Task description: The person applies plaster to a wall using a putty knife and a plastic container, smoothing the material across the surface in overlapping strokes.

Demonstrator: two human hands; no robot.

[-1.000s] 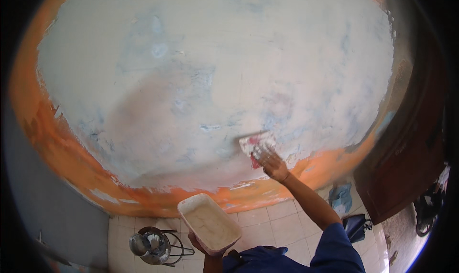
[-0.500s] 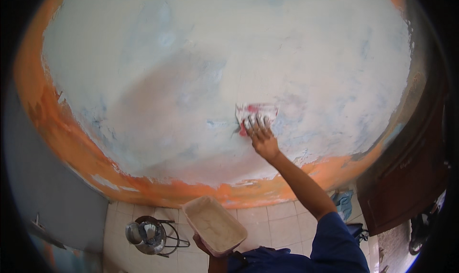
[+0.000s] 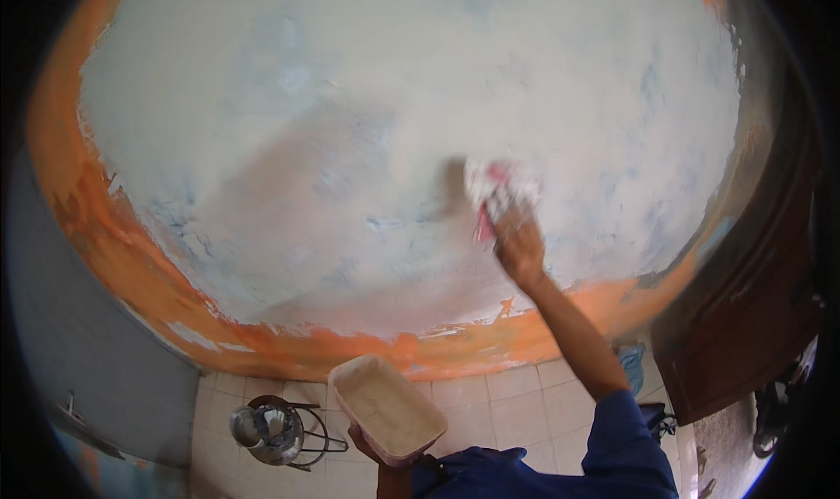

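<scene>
Our right hand (image 3: 518, 247), centre right of frame, grips putty knife (image 3: 500, 188) by red handle, blade flat on wall (image 3: 350, 149). Left hand (image 3: 372, 442), lower centre, clasps putty tray (image 3: 387, 407) from beneath. We judge knife light, stiff, handle slippery with putty; tray heavier.
</scene>
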